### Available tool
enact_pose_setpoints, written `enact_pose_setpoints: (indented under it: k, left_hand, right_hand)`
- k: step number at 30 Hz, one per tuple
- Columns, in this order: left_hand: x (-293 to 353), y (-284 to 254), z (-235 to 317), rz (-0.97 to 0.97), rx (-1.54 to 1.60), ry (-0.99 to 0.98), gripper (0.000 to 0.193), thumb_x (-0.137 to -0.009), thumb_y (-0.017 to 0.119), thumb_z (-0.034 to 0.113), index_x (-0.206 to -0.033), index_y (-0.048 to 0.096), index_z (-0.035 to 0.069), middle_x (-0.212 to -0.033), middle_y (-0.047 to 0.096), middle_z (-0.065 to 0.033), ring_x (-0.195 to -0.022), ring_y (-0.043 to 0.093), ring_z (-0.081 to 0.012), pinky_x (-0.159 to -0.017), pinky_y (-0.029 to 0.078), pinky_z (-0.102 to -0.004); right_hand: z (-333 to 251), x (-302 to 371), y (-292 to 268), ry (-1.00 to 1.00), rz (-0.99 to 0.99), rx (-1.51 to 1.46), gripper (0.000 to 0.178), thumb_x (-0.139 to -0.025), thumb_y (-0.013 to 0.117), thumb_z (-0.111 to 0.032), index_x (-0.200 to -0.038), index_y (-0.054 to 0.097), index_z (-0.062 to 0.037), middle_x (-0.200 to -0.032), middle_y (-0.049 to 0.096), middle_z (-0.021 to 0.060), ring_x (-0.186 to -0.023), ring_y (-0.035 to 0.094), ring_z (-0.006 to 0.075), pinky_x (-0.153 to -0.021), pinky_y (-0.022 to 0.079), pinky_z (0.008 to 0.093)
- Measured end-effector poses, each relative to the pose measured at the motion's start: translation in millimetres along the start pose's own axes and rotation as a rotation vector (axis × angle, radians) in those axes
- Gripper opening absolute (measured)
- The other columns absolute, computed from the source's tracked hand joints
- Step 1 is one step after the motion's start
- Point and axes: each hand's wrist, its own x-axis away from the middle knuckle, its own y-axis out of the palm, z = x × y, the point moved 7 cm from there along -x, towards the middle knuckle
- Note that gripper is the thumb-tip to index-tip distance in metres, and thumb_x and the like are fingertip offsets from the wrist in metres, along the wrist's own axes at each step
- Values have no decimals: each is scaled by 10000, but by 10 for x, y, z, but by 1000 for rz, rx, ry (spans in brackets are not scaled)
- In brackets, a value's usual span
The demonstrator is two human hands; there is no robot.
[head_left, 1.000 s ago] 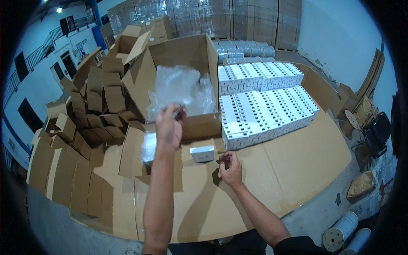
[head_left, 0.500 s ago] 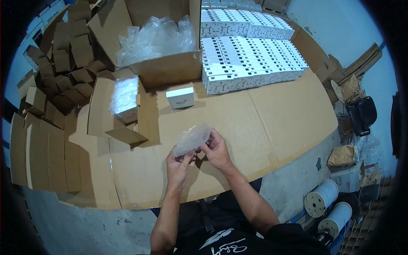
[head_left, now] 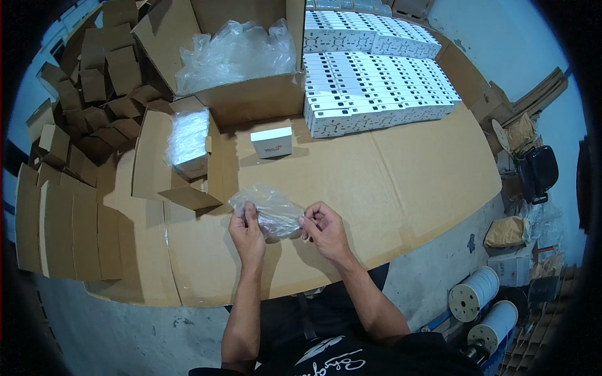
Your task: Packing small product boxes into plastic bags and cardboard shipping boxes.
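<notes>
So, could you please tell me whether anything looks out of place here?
Nothing looks clearly spilled or damaged. The clear plastic bag is merely wrinkled; one small white box stands apart from the neat rows of white boxes.

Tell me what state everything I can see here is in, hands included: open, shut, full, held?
Left hand: gripping the bag
Right hand: pinching the bag's edge
Clear plastic bag: crumpled, held between both hands
Small white box: shut, standing by itself
Smaller carton: open, plastic-wrapped contents inside
Large carton: open, holding loose clear plastic
White boxes: shut, packed in rows
</notes>
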Motion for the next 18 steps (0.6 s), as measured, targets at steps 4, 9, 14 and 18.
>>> enact_pose_setpoints:
  k: [4,9,14,18]
  left_hand:
    - [-49,-88,50,13,-35,89,249,-1071,534,220,-1037,652,3,-902,627,16,-820,538,-54,-729,460,-237]
    - [-3,-16,152,44,-112,172,253,-1055,555,216,-962,630,-7,-773,558,17,-716,478,-61,-626,411,-249]
    - [51,25,191,-50,-261,248,291,-1055,544,243,-928,629,-4,-676,513,17,-630,466,-69,-555,390,-265]
    - [88,109,232,-155,-300,159,328,-1064,513,258,-885,624,7,-608,470,25,-578,453,-79,-522,382,-281]
  right_hand:
    - [33,84,-50,16,-12,-20,143,-953,650,-24,-933,509,-39,-837,586,16,-731,591,91,-673,496,241]
    - [-570,125,58,-368,202,457,151,-942,677,-72,-1045,582,-17,-928,630,47,-817,586,118,-702,504,269]
    - [-337,-122,127,-176,73,433,195,-977,651,-136,-1127,591,-27,-899,620,45,-788,555,95,-682,483,266]
    - [-257,-314,-12,-112,217,168,176,-1000,637,-192,-1054,613,-26,-798,600,30,-745,551,79,-663,460,258]
